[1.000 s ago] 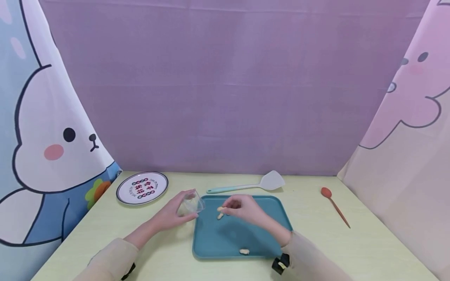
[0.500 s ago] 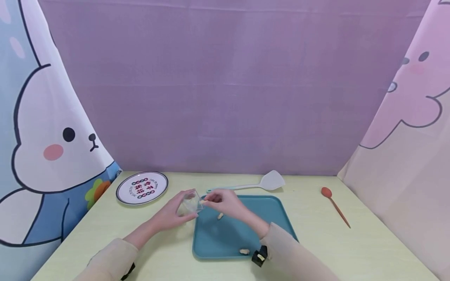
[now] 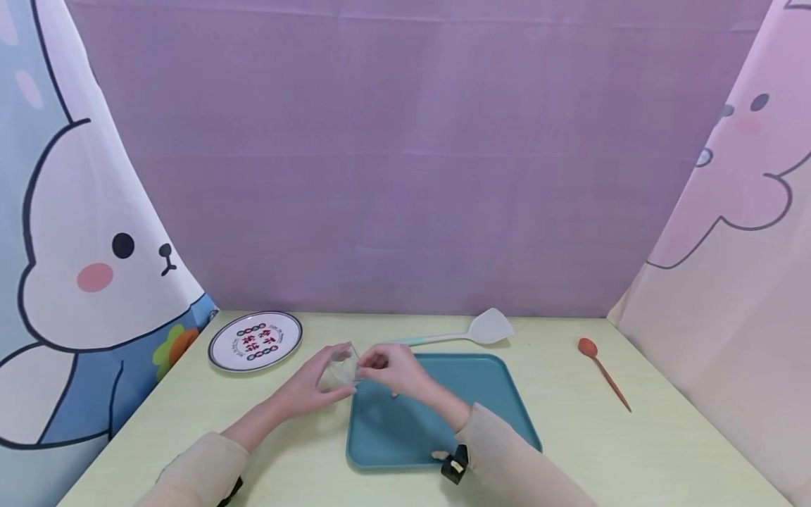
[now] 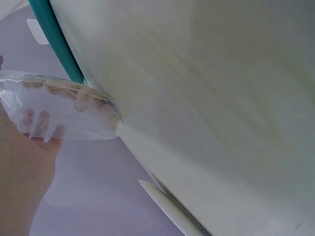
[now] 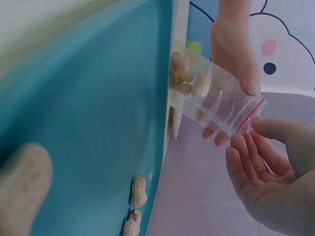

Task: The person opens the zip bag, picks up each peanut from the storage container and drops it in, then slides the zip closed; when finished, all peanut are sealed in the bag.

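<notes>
My left hand (image 3: 307,387) holds a clear zip-lock bag (image 3: 340,371) by its sides, left of the blue tray (image 3: 456,408). Peanuts (image 5: 183,76) lie in the bottom of the bag, seen in both wrist views. At the bag's mouth, by the red zip line (image 5: 246,118), my right hand (image 3: 399,370) pinches the lip between thumb and fingers. No peanut shows in those fingers. On the tray, one peanut (image 3: 440,455) lies near the front edge and another peanut (image 3: 395,394) is partly hidden under the right hand. The right wrist view shows several peanuts (image 5: 139,191) on it.
A white plate (image 3: 228,348) with red lettering stands at the back left. Behind the tray lies a spatula (image 3: 489,327), its handle end covered by my right hand. A red spoon (image 3: 598,362) rests on the table's right side. A purple cloth (image 3: 412,176) hangs behind.
My right hand has moved left from over the tray to the bag's mouth. The peanut it pinched earlier is no longer visible in its fingers. The left hand keeps its place.
</notes>
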`<state>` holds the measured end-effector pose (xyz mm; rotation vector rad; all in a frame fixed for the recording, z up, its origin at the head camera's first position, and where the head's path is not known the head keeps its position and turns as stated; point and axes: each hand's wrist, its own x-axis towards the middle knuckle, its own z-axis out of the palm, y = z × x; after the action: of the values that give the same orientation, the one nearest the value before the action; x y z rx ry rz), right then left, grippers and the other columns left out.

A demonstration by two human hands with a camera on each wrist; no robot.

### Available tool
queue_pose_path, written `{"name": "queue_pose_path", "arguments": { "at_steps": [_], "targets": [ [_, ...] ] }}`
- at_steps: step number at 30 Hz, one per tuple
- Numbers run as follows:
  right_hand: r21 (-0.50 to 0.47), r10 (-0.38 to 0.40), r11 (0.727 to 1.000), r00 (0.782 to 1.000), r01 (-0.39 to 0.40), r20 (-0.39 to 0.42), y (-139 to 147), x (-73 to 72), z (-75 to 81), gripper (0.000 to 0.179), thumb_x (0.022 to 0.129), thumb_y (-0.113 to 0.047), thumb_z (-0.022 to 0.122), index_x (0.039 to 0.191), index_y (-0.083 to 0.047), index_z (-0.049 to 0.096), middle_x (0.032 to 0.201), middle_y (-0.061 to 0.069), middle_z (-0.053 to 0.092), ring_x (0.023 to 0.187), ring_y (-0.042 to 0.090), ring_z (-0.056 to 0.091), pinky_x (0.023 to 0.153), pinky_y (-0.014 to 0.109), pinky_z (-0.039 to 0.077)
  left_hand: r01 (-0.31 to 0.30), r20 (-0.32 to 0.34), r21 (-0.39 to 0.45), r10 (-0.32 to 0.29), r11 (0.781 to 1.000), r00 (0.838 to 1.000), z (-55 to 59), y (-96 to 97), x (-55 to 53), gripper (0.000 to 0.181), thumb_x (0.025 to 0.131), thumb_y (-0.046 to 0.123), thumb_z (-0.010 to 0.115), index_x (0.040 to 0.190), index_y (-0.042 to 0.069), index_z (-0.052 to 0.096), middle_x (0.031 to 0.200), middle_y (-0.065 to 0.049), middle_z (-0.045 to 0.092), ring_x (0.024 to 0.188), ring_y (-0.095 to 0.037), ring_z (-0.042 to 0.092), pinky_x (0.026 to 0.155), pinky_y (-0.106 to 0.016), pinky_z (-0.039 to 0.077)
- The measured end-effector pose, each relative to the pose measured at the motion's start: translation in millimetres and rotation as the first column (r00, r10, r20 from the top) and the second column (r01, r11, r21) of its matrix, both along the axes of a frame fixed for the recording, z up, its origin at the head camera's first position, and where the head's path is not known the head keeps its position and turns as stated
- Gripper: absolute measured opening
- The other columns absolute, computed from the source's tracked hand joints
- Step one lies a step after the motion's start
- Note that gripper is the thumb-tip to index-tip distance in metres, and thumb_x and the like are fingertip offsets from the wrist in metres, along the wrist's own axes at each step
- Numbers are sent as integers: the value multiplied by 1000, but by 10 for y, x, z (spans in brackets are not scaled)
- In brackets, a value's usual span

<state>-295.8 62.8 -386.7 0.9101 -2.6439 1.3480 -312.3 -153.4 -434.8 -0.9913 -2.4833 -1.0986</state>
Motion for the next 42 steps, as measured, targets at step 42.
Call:
{"name": "queue_pose_path", "arguments": {
  "at_steps": [42],
  "targets": [
    [128,181,970,963,-209,200,1260,458,-295,26,87,-26,67,103,-5,68,95,4,69,83,2,62,74,20,54,-18,55,-23,19,1000,998,15,11,26,77,80,45,70,141,11,36,132,-6,55,125,-25,49,105,-47,39]
  ]
}}
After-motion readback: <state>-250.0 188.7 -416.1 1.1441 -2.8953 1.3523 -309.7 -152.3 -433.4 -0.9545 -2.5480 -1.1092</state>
